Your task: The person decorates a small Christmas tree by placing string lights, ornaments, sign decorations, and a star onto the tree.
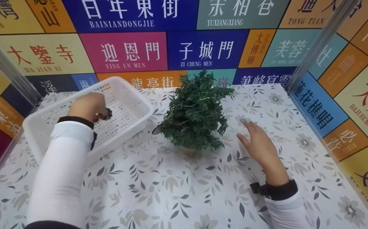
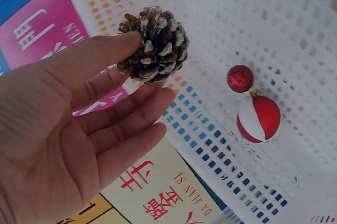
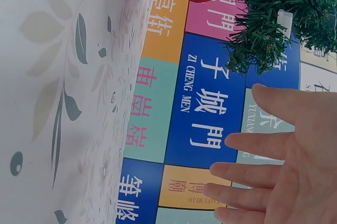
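Pinecone (image 2: 157,45) sits in the left hand (image 1: 87,105), pinched between thumb and fingers over the basket (image 1: 139,95); whether it touches the basket, I cannot tell. A small red ball (image 2: 240,78) and a red-and-white ball (image 2: 259,119) lie inside the basket, just beside each other. The right hand (image 1: 262,144), fingers straight and spread, is near the right side of the tree (image 1: 200,111), which stands on the table (image 1: 158,190)
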The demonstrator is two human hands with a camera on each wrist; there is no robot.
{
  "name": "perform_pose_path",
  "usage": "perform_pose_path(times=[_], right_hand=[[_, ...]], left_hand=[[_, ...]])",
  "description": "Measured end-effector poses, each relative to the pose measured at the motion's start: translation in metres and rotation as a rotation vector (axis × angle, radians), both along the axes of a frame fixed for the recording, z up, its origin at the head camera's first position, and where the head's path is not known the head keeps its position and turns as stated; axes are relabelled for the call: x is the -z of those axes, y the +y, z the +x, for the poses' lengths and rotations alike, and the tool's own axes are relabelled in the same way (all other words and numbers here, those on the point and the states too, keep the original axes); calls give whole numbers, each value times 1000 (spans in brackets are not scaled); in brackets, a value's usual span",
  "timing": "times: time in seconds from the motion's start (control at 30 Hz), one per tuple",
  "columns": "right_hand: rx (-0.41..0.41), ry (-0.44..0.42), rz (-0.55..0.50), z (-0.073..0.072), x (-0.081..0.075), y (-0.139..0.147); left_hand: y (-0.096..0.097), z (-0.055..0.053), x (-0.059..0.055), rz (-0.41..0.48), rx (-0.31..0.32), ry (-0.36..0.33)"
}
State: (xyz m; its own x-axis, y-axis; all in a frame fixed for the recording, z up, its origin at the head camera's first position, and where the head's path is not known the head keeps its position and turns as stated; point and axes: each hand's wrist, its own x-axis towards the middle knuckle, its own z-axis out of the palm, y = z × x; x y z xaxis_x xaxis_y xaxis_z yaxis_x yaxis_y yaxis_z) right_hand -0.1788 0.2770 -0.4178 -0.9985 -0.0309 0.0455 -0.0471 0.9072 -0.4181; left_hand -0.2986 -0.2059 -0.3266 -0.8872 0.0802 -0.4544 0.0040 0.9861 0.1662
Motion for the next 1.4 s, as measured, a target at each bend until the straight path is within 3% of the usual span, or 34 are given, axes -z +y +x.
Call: perform_pose_path(times=[0.17, 0.3, 0.53, 0.73, 0.83, 1.0, 1.23, 1.4], right_hand=[[25, 26, -43, 0, -4, 0], [25, 70, -86, 1, -9, -2], [53, 139, -154, 10, -19, -8], [51, 275, -200, 19, -23, -14], [47, 326, -232, 23, -25, -19], [32, 445, -286, 32, -29, -26], [-81, 670, -290, 45, -33, -38], [-197, 716, -318, 56, -34, -51]], left_hand=[[-2, 6, -15, 72, 22, 175], [6, 23, -22, 155, -13, 327], [35, 62, -27, 346, -77, 551], [61, 104, -17, 567, -65, 729], [72, 124, -9, 646, -56, 767], [92, 151, 8, 742, -27, 763], [120, 177, 32, 841, 113, 795], [135, 191, 49, 827, 231, 837]])
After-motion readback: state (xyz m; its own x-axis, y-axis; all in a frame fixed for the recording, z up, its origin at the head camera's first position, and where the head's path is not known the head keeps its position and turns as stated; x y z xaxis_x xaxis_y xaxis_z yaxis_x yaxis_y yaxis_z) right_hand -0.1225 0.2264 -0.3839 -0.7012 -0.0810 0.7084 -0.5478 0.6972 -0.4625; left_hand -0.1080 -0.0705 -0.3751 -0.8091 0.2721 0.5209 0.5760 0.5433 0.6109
